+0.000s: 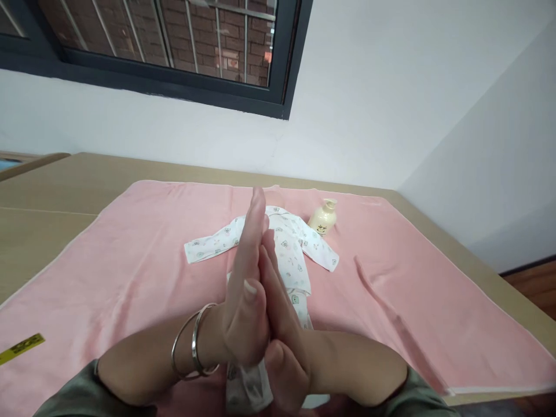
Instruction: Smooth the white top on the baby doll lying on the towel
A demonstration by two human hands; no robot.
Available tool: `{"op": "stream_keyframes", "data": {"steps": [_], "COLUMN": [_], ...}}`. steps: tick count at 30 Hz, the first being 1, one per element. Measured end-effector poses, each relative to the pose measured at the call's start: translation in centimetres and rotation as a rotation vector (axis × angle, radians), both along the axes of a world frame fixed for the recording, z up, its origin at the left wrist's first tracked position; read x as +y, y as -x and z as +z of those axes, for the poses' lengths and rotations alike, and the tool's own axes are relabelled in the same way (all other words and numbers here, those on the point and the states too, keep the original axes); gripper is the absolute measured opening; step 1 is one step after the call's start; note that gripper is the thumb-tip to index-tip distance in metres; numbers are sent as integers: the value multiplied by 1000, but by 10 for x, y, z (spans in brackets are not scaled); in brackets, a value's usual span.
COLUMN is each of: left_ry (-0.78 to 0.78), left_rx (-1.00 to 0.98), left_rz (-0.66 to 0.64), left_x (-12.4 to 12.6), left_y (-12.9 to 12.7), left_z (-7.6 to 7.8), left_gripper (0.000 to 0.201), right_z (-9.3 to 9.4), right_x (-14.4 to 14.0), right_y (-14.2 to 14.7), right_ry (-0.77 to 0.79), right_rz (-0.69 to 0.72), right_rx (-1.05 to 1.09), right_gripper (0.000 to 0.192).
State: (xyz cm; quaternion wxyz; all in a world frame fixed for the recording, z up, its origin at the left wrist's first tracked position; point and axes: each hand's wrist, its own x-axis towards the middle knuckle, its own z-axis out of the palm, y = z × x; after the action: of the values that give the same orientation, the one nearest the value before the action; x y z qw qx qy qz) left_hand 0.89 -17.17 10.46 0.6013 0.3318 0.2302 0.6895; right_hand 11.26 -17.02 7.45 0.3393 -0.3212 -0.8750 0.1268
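Observation:
My left hand (pixel 245 313) and my right hand (pixel 286 341) are pressed palm to palm, upright, in the middle of the view. Both have their fingers stretched out straight, and no object shows between them. Two silver bangles (pixel 197 341) circle my left wrist. Behind and below the hands lies a small white baby top (pixel 291 260) with a tiny print, its long sleeves spread to both sides. Matching baby pants (pixel 299 304) lie below it, largely hidden by my hands and wrists. Near the top's right shoulder is a cream pump bottle (pixel 324 219) with a face drawn on it.
A pink cloth (pixel 147 249) with some creases covers much of the wooden table (pixel 108 171). At the lower left lies a yellow printed strip (pixel 21 348). White wall (pixel 356 104) and a dark-framed barred window (pixel 174 75) stand behind the table.

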Motion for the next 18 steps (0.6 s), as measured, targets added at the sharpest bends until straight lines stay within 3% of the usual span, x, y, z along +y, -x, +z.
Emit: {"op": "stream_keyframes", "data": {"steps": [2,4,10,14,18], "left_ry": [-22,-52,-37,-43,-37], "left_rx": [40,102,250,385,587], "left_rz": [26,65,127,246,305], "left_x": [19,43,108,135,156], "left_y": [-1,-4,-14,-8,-3], "left_z": [-4,-10,-37,-64,-94], "left_gripper": [54,47,35,28,32], "right_z": [4,7,12,8,-18], "right_x": [3,4,16,59,120], "right_y": [-5,-9,-12,-12,-22], "right_ry": [15,53,129,203,278], "right_rz": [31,-26,-239,-276,-398], "right_rx": [126,236,439,460,291], "right_gripper": [76,65,62,55,51]}}
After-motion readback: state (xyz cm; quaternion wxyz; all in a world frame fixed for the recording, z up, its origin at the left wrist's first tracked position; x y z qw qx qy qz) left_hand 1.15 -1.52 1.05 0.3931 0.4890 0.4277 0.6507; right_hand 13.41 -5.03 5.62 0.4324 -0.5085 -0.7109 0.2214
